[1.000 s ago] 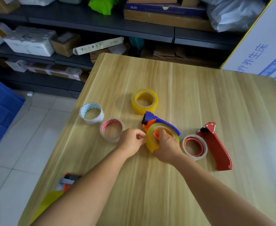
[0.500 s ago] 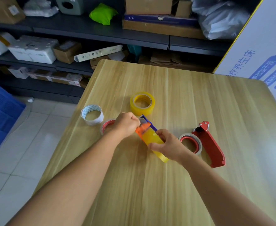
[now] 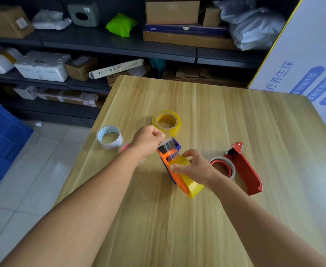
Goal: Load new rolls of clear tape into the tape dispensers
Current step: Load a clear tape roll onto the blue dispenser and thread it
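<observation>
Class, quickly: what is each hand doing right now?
Left hand: pinches the clear tape strip.
Right hand: grips the yellowish tape roll on the orange-and-blue dispenser.

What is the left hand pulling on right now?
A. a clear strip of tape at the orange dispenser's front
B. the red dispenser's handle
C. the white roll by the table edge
A: the left hand pinches the clear tape strip stretched over the orange dispenser.
</observation>
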The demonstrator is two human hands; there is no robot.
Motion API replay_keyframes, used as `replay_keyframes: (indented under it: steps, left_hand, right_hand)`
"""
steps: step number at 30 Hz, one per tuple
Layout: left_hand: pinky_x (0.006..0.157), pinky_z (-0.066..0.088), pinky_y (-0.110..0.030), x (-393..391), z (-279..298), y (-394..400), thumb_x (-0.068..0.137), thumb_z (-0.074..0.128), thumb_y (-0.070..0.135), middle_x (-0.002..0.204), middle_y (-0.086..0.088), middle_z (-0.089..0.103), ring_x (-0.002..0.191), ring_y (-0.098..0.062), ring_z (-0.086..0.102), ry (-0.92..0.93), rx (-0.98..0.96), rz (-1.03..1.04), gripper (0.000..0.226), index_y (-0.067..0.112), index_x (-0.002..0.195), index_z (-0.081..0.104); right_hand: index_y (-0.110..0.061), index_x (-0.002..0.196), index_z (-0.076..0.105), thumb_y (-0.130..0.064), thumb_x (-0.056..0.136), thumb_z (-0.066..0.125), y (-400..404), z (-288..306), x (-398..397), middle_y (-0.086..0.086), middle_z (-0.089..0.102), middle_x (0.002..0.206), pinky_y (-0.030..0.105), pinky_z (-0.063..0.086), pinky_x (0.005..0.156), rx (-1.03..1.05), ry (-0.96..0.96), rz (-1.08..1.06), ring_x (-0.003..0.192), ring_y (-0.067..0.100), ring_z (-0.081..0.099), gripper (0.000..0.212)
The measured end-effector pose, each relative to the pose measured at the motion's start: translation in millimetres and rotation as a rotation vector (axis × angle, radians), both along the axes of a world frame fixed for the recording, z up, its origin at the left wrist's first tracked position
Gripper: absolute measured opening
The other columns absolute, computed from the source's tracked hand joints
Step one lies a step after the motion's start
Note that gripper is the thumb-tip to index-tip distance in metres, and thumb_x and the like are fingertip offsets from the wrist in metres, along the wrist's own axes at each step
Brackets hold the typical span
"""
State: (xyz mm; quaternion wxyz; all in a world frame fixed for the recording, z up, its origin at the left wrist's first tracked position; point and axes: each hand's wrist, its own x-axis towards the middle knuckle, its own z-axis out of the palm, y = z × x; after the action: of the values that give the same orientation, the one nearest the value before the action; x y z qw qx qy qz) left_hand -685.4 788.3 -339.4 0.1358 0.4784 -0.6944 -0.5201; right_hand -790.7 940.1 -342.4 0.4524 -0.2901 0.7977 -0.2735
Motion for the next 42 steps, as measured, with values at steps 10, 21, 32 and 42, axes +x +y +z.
replay_keyframes:
  steps: [10, 21, 32, 42]
  left_hand:
    - [0.067, 0.048, -0.027, -0.7, 17.8, 9.9, 0.092, 0.054, 0.028, 0.087, -0.001, 0.072, 0.076, -0.016, 0.061, -0.116, -0.225, -0.046, 0.020, 0.013, 0.082, 0.062]
    - [0.078, 0.058, -0.048, -5.9, 31.4, 11.9, 0.099, 0.036, 0.028, 0.095, -0.018, 0.071, 0.085, -0.031, 0.070, -0.045, 0.011, 0.025, 0.024, 0.011, 0.091, 0.050]
    - [0.080, 0.056, -0.045, -18.5, 57.6, 25.7, 0.094, 0.027, 0.033, 0.081, -0.005, 0.074, 0.086, -0.026, 0.069, -0.069, -0.136, -0.058, 0.032, 0.010, 0.097, 0.049]
    - [0.074, 0.045, -0.035, -28.1, 98.6, 43.0, 0.101, 0.030, 0.031, 0.093, -0.002, 0.057, 0.085, -0.023, 0.055, -0.174, -0.528, -0.061, 0.031, 0.007, 0.108, 0.049]
  right_hand:
    - [-0.020, 0.133, 0.040, -0.036, 0.075, 0.072, -3.2, 14.3, 4.7, -0.002, 0.055, 0.095, 0.024, 0.044, 0.056, 0.097, 0.195, 0.071, 0.072, 0.009, 0.053, 0.068]
    - [-0.021, 0.135, 0.040, -0.047, 0.068, 0.078, 5.8, 21.4, -5.0, -0.004, 0.053, 0.101, 0.026, 0.043, 0.067, 0.138, 0.182, 0.134, 0.085, 0.012, 0.054, 0.081]
    - [-0.017, 0.127, 0.043, -0.045, 0.069, 0.077, -0.7, 23.1, 2.8, -0.001, 0.056, 0.097, 0.029, 0.045, 0.065, 0.093, 0.321, 0.088, 0.086, 0.018, 0.055, 0.073]
    - [-0.013, 0.108, 0.047, -0.044, 0.071, 0.072, -8.2, 38.9, -0.9, -0.001, 0.056, 0.085, 0.029, 0.041, 0.064, 0.058, 0.546, 0.039, 0.084, 0.023, 0.061, 0.055]
